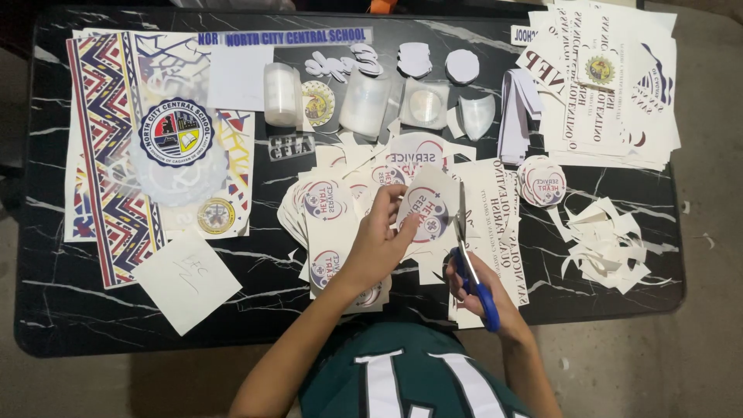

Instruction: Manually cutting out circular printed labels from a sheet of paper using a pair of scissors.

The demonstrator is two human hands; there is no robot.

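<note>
Left hand (379, 236) pinches a printed sheet with a round logo (428, 207), held up just ahead of both hands. Right hand (484, 290) grips blue-handled scissors (467, 259), blades pointing away, edge against the sheet's right side. Looks mid-job: a stack of finished round cutouts (542, 184) sits beyond the right hand, paper offcuts (607, 240) further right, while a heap of uncut logo sheets (333, 209) lies under and ahead of the left hand, so plenty seems left. Black marble-look tabletop (46, 232), crowded; patterned printed banner sheet (116, 155) far left. Grey concrete floor (696, 348) around.
</note>
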